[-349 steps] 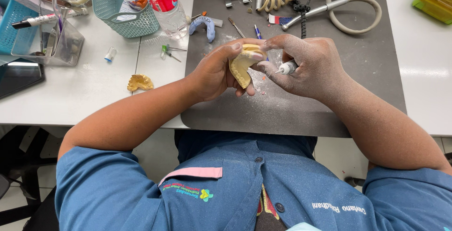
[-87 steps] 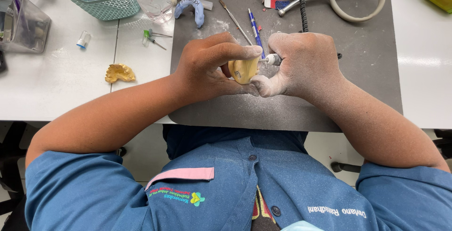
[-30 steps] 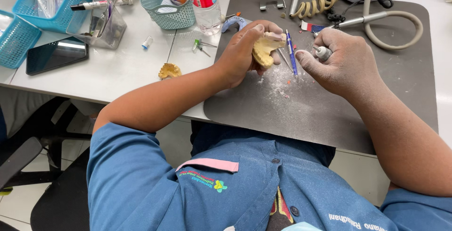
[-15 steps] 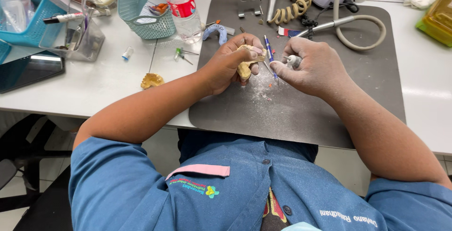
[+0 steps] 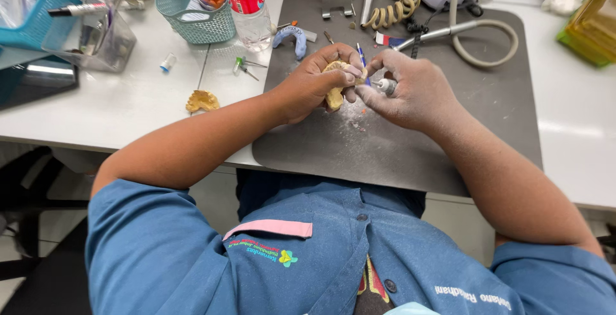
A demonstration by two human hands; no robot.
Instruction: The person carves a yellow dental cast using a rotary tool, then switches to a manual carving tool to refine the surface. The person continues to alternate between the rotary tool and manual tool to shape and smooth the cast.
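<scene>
My left hand (image 5: 314,84) grips a yellow dental plaster cast (image 5: 335,93) over the dark grey work mat (image 5: 487,116). My right hand (image 5: 410,93), dusted white, holds a small silver handpiece tool (image 5: 385,86) whose tip meets the cast between my fingers. White plaster dust (image 5: 353,122) lies on the mat just below the cast. A blue-handled instrument (image 5: 360,55) lies just behind my hands, partly hidden.
A second yellow cast piece (image 5: 202,101) lies on the white table at left. Behind are a teal mesh basket (image 5: 192,7), a clear plastic bottle (image 5: 247,4), a blue impression tray (image 5: 292,36), a grey hose loop (image 5: 487,42), a coiled cord (image 5: 401,0) and a yellow box (image 5: 593,20).
My hands stay together on the cast while the view shifts. Since a second ago they have moved back toward the mat's upper middle, and more white dust lies beneath them.
</scene>
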